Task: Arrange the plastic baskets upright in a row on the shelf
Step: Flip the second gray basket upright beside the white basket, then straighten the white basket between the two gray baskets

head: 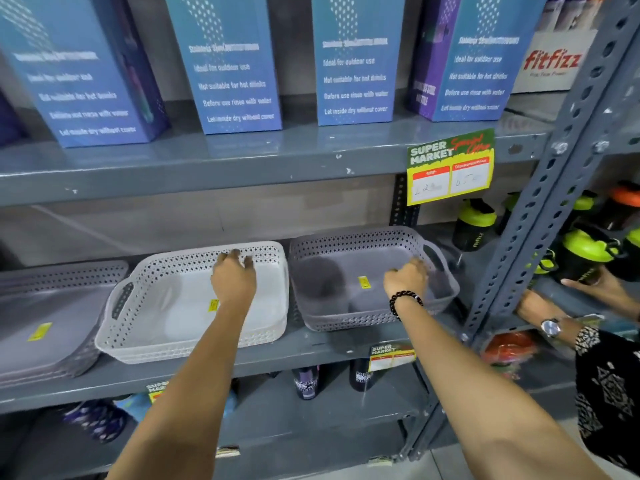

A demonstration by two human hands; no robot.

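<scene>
Both hands' fingers curled over white basket point(194, 306) and grey basket point(367, 282) on grey steel shelf point(311, 351).

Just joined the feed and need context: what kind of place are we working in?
Most likely a supermarket aisle. A "SUPER MARKET" special-offer price tag hangs on the grey metal shelf, boxed bottles stand in a row above, and the plastic baskets carry yellow stickers.

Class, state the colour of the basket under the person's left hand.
Off-white basket, with a yellow sticker inside; seen in the head view.
</scene>
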